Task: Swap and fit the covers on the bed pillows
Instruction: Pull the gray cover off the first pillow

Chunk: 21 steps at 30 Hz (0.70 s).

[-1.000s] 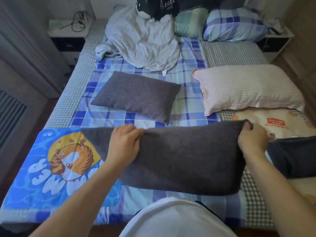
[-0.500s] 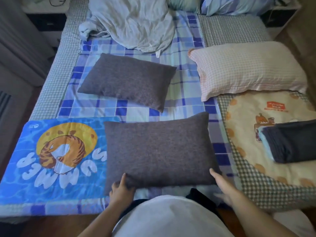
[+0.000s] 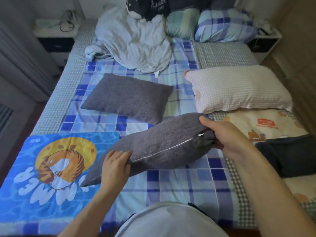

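Lifting off the bed [image 3: 179,182] near its foot, a grey pillow [image 3: 153,149] hangs tilted between the two hands, its zip edge turned toward the camera and its right end higher than its left. A pale zip line [image 3: 164,148] runs along that edge, and the metal pull [image 3: 201,134] sits just beside the right hand [image 3: 229,135]. That hand grips the upper right corner of the pillow, thumb on top and fingers [image 3: 216,144] curled under the bunched fabric. The left hand [image 3: 115,165] holds the lower left part of the zip edge, fingertips folded over the seam and thumb underneath, out of sight. The pillow's bottom left corner rests on a blue cartoon tiger cover [image 3: 42,171] spread flat at the bed's left foot.

Beyond the held pillow, a second grey pillow [image 3: 126,98] lies flat on the blue checked sheet, apart from it. To the right of that, a pink gingham pillow [image 3: 239,88] lies with its near edge over a cream cartoon cover [image 3: 266,125]. A dark folded cloth [image 3: 290,153] lies on that cream cover, near the right forearm. Toward the head of the bed sits a crumpled pale quilt [image 3: 135,45], with two checked pillows [image 3: 224,26] propped to its right.
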Each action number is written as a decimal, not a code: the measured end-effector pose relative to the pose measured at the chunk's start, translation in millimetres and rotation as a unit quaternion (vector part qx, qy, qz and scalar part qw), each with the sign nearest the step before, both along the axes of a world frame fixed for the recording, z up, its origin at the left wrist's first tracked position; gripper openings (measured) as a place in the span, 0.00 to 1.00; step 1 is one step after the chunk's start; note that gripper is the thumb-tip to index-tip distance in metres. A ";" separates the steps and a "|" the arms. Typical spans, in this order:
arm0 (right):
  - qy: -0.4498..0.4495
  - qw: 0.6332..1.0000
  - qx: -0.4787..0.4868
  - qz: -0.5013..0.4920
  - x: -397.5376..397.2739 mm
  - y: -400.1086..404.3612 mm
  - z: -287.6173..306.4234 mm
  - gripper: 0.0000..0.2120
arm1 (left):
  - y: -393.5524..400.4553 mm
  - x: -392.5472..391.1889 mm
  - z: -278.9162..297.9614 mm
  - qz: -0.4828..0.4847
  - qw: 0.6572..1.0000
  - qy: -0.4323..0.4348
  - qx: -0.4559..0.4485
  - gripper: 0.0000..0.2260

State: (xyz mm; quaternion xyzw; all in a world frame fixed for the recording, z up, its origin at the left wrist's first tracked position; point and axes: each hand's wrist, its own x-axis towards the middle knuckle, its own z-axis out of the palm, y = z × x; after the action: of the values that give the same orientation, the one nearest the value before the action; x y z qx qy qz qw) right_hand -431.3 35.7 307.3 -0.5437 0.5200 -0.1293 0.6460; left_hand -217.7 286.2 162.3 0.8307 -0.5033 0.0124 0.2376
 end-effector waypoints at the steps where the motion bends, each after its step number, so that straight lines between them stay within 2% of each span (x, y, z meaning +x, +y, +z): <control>1: -0.005 1.000 -0.022 -0.016 -0.6 -7.1 10.8 0.13 | -5.7 11.9 19.8 -0.041 0.999 -0.011 0.000 0.15; 4: -0.005 0.994 -0.098 -0.044 -8.5 -32.4 22.1 0.15 | -26.1 35.3 57.1 -0.082 0.996 -0.025 0.027 0.09; 7: 0.044 0.996 -0.073 -0.016 -11.3 -36.9 -15.4 0.14 | -41.2 39.2 42.0 -0.014 0.995 0.068 0.067 0.09; 9: 0.165 0.984 -0.050 0.040 -15.6 -23.0 -61.5 0.13 | -45.2 24.1 15.7 0.023 0.973 0.094 0.209 0.11; 11: 0.253 0.963 -0.034 0.090 -29.7 -3.5 -103.3 0.14 | -42.8 -7.7 -6.7 0.027 0.940 0.083 0.330 0.17; 12: 0.262 0.961 -0.037 0.083 -37.7 3.8 -112.6 0.14 | -43.9 -24.4 -11.0 0.028 0.940 0.072 0.332 0.20; 15: 0.233 0.966 -0.110 0.013 -62.0 8.0 -113.7 0.11 | -64.0 -67.4 5.4 -0.007 0.981 0.110 0.161 0.24; 17: 0.204 0.968 -0.148 -0.011 -73.2 8.6 -102.5 0.05 | -80.6 -89.5 16.2 -0.106 0.976 0.152 0.112 0.22; 19: 0.156 0.975 -0.161 -0.013 -78.5 12.1 -98.7 0.09 | -92.6 -107.5 22.8 -0.184 0.964 0.157 0.107 0.20; 21: 0.138 0.975 -0.176 0.013 -78.3 17.4 -96.9 0.07 | -104.3 -121.8 25.6 -0.211 0.961 0.157 0.082 0.19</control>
State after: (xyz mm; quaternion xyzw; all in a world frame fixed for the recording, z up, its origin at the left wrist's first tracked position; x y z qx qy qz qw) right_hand -509.6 53.1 210.4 -0.6680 0.5663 -0.1339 0.4638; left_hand -339.5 181.9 187.8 0.7136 -0.6230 -0.2100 0.2421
